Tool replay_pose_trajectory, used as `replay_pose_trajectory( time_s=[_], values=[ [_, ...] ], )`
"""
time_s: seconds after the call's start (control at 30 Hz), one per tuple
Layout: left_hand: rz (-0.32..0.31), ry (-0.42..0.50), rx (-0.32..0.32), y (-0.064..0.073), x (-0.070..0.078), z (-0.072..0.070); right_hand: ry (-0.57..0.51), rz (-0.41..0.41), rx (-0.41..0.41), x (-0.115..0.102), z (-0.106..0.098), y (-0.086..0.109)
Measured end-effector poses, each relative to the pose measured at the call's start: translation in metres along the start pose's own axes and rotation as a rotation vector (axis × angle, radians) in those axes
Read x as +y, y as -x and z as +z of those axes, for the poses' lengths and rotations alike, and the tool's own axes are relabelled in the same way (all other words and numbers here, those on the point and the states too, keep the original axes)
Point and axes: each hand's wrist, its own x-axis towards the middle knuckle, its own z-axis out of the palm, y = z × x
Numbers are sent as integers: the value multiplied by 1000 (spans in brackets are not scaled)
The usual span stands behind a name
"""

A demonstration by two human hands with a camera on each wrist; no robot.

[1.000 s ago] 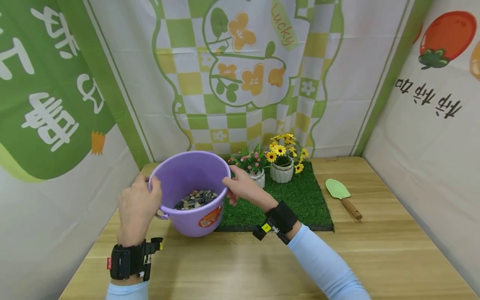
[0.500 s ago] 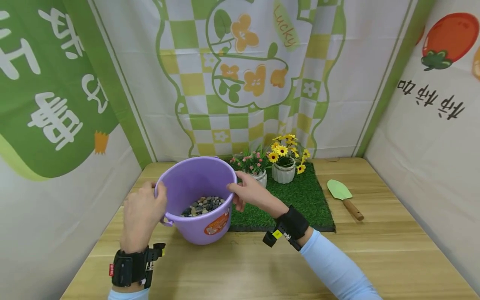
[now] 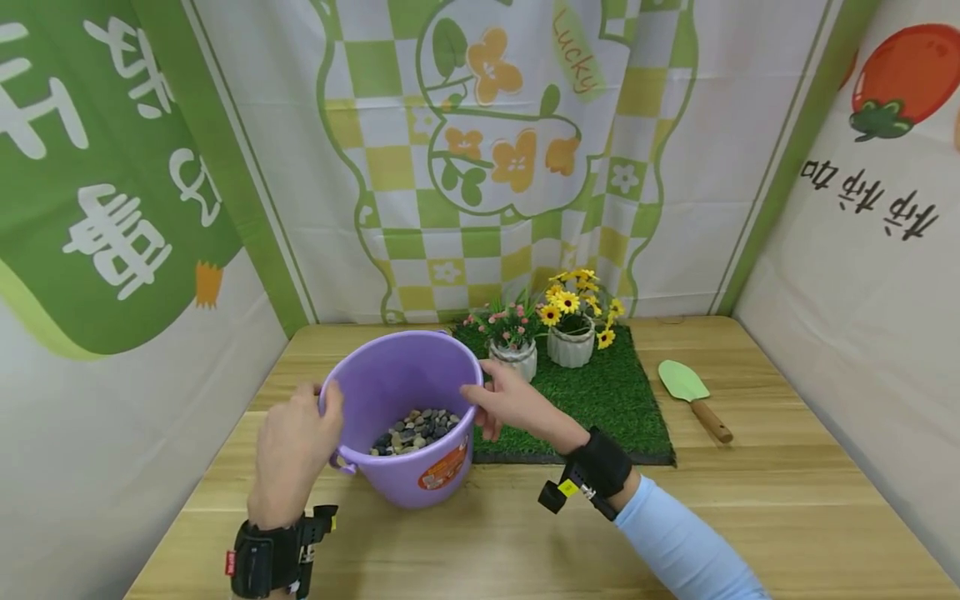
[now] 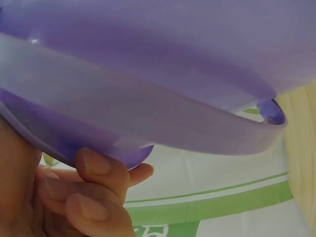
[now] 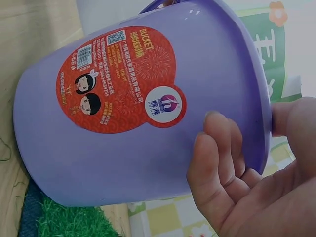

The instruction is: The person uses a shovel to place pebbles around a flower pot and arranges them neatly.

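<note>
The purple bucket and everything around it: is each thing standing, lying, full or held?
Purple bucket: lidless, partly filled, held
Pebbles: loose in the bucket's bottom
Left hand: holding the bucket's edge
Right hand: holding the bucket's edge
Grass mat: flat on the table
Pink-flower pot: upright on the mat
Yellow-flower pot: upright on the mat
Trowel: lying on the table, not held
</note>
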Motion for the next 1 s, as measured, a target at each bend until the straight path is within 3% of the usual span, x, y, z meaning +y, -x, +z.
replay_pose_trajectory(
  time_s=[0.17, 0.37, 0.5, 0.77, 1.0],
  values=[
    [15, -4, 22, -1, -2, 4, -1, -25, -10, 6, 0, 2],
    [3, -25, -19, -1, -4, 4, -3, -52, -49, 13, -1, 3],
    [30, -59, -30, -3, -6, 1, -2, -41, -71, 11, -4, 3],
    [100, -47, -55, -13, -10, -2, 70, -11, -146, 6, -24, 5],
    [128, -47, -47, -24, -16, -8, 201, -1, -135, 3, -44, 16]
  ],
)
